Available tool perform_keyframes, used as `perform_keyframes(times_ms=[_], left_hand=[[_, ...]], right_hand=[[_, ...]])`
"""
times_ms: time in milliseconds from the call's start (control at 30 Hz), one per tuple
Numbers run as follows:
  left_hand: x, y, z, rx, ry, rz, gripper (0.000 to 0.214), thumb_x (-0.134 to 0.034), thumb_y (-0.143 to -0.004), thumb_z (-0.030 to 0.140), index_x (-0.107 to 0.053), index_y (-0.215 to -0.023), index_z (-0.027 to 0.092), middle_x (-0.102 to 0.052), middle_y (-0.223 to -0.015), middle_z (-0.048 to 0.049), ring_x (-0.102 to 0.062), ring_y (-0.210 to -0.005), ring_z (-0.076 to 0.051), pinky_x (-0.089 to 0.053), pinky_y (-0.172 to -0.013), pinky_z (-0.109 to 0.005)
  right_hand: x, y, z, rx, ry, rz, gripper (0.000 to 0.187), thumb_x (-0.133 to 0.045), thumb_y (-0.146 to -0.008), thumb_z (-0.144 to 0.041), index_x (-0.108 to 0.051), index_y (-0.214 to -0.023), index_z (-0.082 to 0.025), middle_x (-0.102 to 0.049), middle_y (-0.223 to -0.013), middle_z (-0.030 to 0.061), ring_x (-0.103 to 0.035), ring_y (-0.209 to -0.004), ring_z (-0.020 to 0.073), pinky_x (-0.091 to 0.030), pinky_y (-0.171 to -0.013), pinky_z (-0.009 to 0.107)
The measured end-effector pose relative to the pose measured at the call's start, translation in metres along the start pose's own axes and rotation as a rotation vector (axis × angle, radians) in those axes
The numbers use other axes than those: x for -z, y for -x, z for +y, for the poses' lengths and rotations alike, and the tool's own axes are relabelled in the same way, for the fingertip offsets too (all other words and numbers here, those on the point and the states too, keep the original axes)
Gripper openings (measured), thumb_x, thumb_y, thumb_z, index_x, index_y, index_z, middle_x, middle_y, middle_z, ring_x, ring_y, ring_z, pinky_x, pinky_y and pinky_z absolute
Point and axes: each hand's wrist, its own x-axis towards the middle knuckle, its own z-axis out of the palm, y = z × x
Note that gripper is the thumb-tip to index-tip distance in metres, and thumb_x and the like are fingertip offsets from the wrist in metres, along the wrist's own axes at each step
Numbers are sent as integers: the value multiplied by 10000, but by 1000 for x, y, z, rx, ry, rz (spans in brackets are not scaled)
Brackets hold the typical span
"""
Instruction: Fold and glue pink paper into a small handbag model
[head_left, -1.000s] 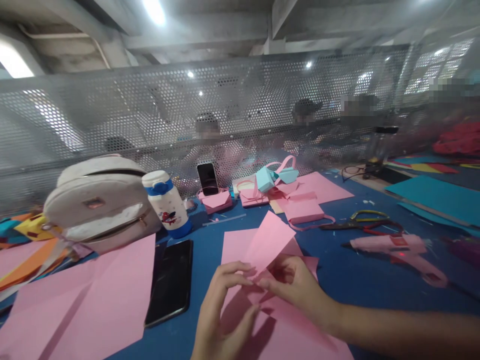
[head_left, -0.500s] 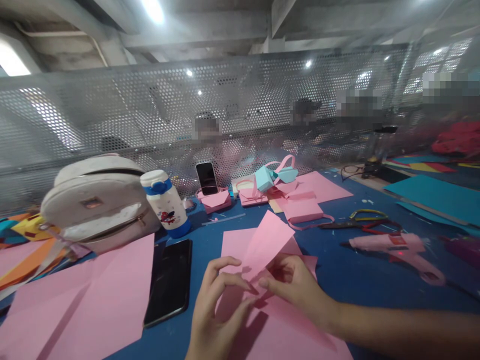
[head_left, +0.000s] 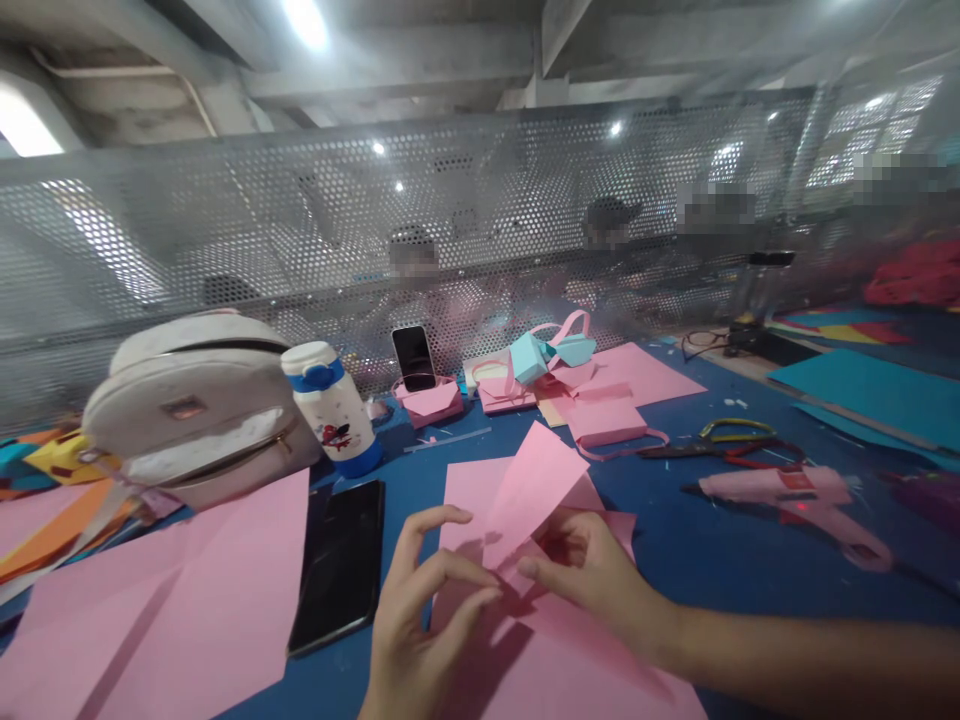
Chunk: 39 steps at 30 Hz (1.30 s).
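My right hand (head_left: pixel 592 570) pinches a folded piece of pink paper (head_left: pixel 536 485) between thumb and fingers, its broad flap tilted up. At the lower left of that piece is my left hand (head_left: pixel 431 610), index finger raised and apart. Its thumb and another finger are pinched close together; whether anything lies between them I cannot make out. Beneath both hands spreads a larger pink sheet (head_left: pixel 577 670) on the blue tabletop. A pink glue gun (head_left: pixel 795 495) with a small red light lies to the right, near pliers with yellow and red handles (head_left: pixel 739 440).
On the left are a black phone (head_left: pixel 341 560), pink sheets (head_left: pixel 202 590), a white backpack (head_left: pixel 202 400) and a bottle (head_left: pixel 330 410). Farther back sit small pink paper bags (head_left: pixel 431 400) and a teal paper shape (head_left: pixel 529 357). A perforated metal screen (head_left: pixel 480 200) stands behind.
My left hand has drawn slightly left and down, its fingertips away from the fold. My right hand and the folded paper have barely moved.
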Motion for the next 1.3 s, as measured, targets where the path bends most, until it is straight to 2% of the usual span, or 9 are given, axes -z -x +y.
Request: perform_keyframes(times_ms=[200,400,800,1000,1200,1300], left_hand=[[1,-2,-3,-51,0,16,59,-657,-883,231,-671,-840,269,-557,-1165,-48,-528,-1154,-246,-441,-941,-342],[-2,-1,-5,4,-7,-7,84,-706,-845,250,-642,-898,265,-527,-1196,-51,-539,-1144,-253,-437,-941,-353],[-3,-1,-2,41,9,-10,31,-648,-885,248,-623,-885,266,-510,-1200,-38,-518,-1172,-233,-425,-942,-339],[0,-9,-1,-4,11,20,58,-620,-904,222,-618,-867,267,-538,-1138,-17,-541,-1116,-185,-424,-923,-280],[4,-13,-2,-13,2,-6,130,-605,-914,219,-635,-795,264,-582,-1053,-7,-572,-1049,-180,-444,-891,-277],[2,-11,-1,2,34,-20,57,-607,-911,244,-640,-881,280,-577,-1090,-11,-575,-1059,-185,-452,-903,-292]], right_hand=[[2,0,4,11,17,30,430,-808,-680,-536,-722,-896,-174,-719,-819,81,-671,-764,223,-562,-669,339],[3,0,2,48,46,7,389,-790,-704,-529,-735,-882,-188,-708,-788,68,-651,-750,217,-558,-714,360],[2,0,1,45,14,-10,347,-785,-721,-480,-735,-897,-185,-707,-792,62,-659,-764,211,-557,-719,357],[3,0,5,18,52,36,403,-797,-704,-495,-722,-925,-167,-709,-839,77,-659,-825,229,-550,-732,351],[2,0,6,21,32,37,364,-806,-701,-478,-708,-870,-172,-707,-827,72,-657,-810,222,-546,-744,354],[2,-1,4,28,-1,29,352,-799,-715,-472,-705,-861,-166,-706,-805,67,-660,-776,207,-548,-728,350]])
